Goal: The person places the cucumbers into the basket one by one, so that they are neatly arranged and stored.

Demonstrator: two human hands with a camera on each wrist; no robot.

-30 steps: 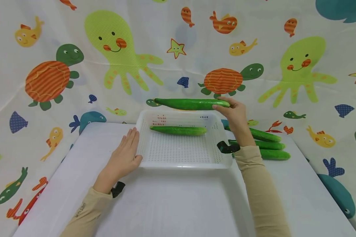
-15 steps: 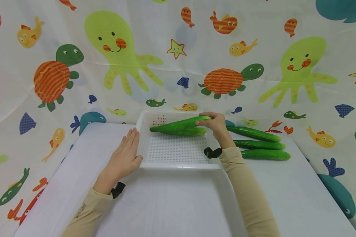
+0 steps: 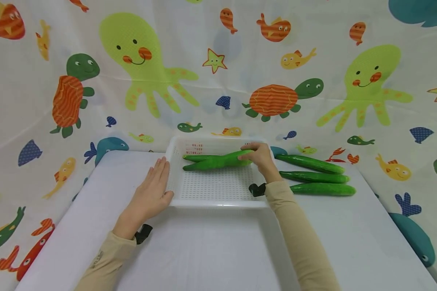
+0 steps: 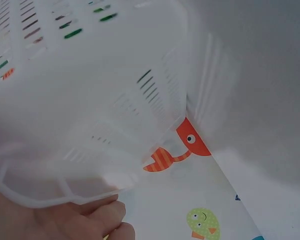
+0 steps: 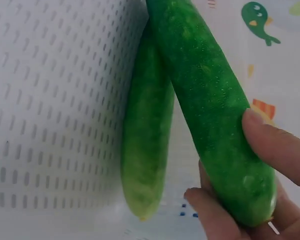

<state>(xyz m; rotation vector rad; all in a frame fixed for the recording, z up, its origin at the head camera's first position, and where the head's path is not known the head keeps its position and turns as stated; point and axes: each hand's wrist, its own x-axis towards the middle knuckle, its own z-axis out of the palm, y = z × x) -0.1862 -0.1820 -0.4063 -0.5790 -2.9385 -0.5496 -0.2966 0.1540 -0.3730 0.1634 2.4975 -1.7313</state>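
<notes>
With the left hand (image 3: 151,193) straight-fingered against the basket (image 3: 218,204), the right hand (image 3: 261,161), gripping a cucumber (image 5: 207,100), probably needed to lower gently.

We find the basket (image 3: 218,205), near the far edge of the matt surface (image 3: 211,250), to be smooth, glossy plastic. Its upper cucumber (image 5: 212,100) shows finely bumpy, lightly glossy skin. Beyond that edge, we note a creased, matt, cloth-like backdrop (image 3: 193,36).

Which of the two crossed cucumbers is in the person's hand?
The upper cucumber: the right hand grips one end of it, while no hand holds the lower cucumber.
</notes>
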